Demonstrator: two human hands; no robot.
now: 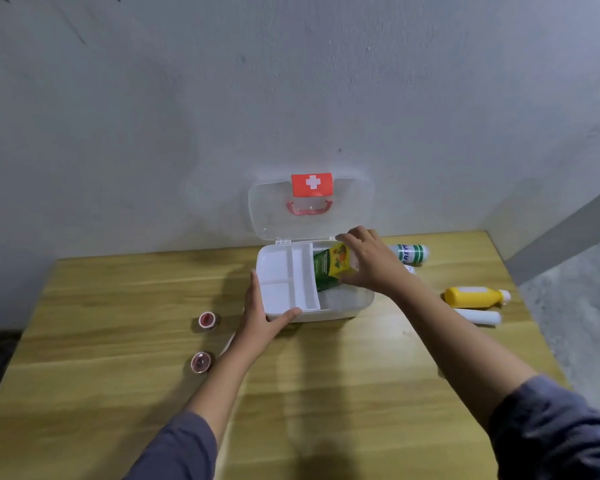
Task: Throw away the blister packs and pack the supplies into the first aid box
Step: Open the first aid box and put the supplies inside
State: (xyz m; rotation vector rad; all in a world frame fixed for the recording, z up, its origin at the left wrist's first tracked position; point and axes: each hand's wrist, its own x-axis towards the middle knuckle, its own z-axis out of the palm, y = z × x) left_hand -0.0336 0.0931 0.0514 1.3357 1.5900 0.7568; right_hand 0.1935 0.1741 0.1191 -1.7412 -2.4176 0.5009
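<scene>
The white first aid box (pixel 347 306) stands open on the wooden table, its clear lid (pixel 274 209) with a red cross clasp leaning back toward the wall. A white divided tray (pixel 288 275) sits over the box's left half. My left hand (pixel 262 313) grips the box's front left corner. My right hand (pixel 368 261) holds a yellow carton (pixel 340 259) over the box's right half, on top of a green pack (pixel 323 271) lying inside.
Two small round red-lidded tins (pixel 208 320) (pixel 201 362) lie left of the box. On the right lie a green-and-white bottle (pixel 411 253), a yellow bottle (pixel 473 296) and a white tube (pixel 478 317). The wall stands close behind the table.
</scene>
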